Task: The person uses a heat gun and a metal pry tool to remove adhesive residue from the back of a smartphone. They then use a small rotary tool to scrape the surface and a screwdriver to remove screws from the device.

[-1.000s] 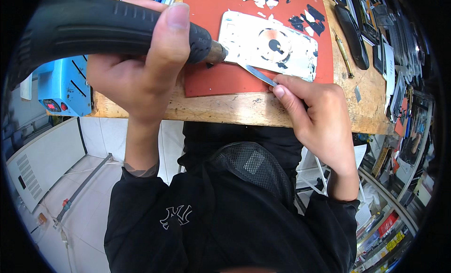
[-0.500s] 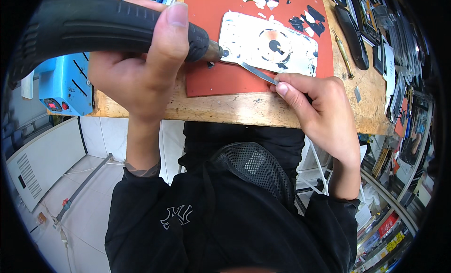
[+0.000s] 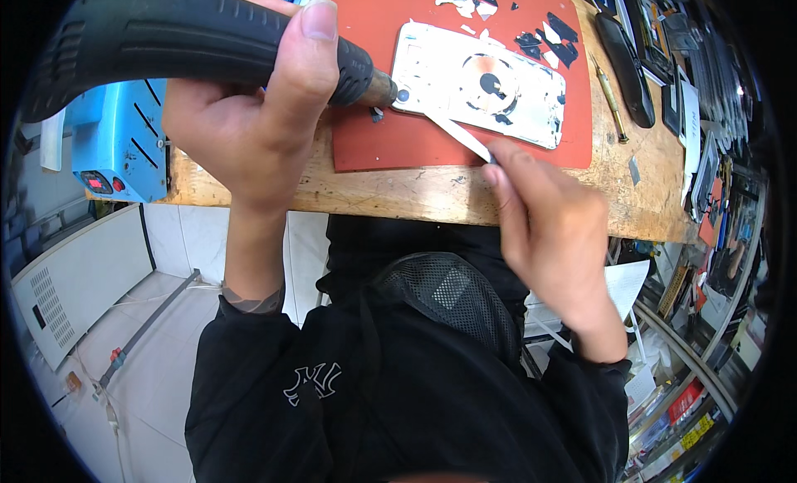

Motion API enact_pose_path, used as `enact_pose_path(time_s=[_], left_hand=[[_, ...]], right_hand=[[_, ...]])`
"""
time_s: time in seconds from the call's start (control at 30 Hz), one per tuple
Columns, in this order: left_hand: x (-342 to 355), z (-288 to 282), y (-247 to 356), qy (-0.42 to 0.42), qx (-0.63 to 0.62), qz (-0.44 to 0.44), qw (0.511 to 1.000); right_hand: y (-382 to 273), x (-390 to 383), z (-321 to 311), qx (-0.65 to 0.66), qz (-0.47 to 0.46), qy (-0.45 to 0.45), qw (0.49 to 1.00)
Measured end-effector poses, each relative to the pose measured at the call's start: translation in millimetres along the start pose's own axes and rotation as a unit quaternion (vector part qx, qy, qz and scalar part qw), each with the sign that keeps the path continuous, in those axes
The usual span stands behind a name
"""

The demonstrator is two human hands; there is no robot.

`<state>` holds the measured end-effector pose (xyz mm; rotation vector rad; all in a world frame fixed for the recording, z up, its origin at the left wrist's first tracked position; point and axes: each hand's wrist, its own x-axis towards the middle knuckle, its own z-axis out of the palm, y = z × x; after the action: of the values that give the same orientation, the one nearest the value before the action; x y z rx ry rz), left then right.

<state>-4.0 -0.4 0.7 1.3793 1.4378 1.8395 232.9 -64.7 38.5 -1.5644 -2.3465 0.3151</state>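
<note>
My left hand (image 3: 257,109) is wrapped round the black handle of a hot air gun (image 3: 199,43). Its metal nozzle sits right over the near left corner of a phone (image 3: 448,76), by the round camera opening. The phone lies flat, its white back partly stripped, with a round coil area in the middle. Between thumb and fingers, my right hand (image 3: 552,217) pinches a thin metal blade (image 3: 457,136). The blade's tip meets the phone's near long edge, a little right of the nozzle; whether it is under the back cannot be told.
Under the phone is a red mat (image 3: 398,151) on a wooden bench (image 3: 398,192). Black and white shards (image 3: 552,39) lie beyond the phone. At right are a screwdriver (image 3: 610,101) and a long black case (image 3: 623,68); a blue heating station (image 3: 120,142) stands at left.
My right hand has turned and come slightly nearer and left, and the blade now tilts so its face shines white. The left hand and hot air gun have barely shifted.
</note>
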Motion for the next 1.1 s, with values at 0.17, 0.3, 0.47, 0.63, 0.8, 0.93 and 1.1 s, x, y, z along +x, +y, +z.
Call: enact_pose_path(time_s=[0.17, 0.3, 0.47, 0.63, 0.8, 0.93, 1.1], left_hand=[[-2, 2, -1, -0.012, -0.010, -0.004, 1.000], [1, 5, -4, -0.006, -0.017, 0.026, 1.000], [0, 1, -4, -0.024, -0.032, 0.018, 0.999], [1, 2, -8, -0.024, -0.026, 0.036, 0.999], [2, 1, -10, -0.027, -0.025, 0.038, 0.999], [3, 1, -8, -0.018, -0.019, 0.036, 0.999], [0, 1, -2, -0.022, -0.039, 0.004, 0.999]], right_hand=[[-17, -13, 16, -0.035, 0.025, 0.046, 0.998], [-13, -12, 18, -0.013, 0.023, 0.062, 0.998], [-4, -10, 21, 0.004, 0.003, 0.069, 0.998], [-6, -7, 24, -0.005, -0.016, 0.076, 0.997], [-17, -6, 23, -0.021, 0.023, 0.049, 0.998], [-25, -6, 24, -0.045, 0.027, 0.052, 0.997], [-29, -3, 26, -0.106, 0.033, 0.007, 0.994]])
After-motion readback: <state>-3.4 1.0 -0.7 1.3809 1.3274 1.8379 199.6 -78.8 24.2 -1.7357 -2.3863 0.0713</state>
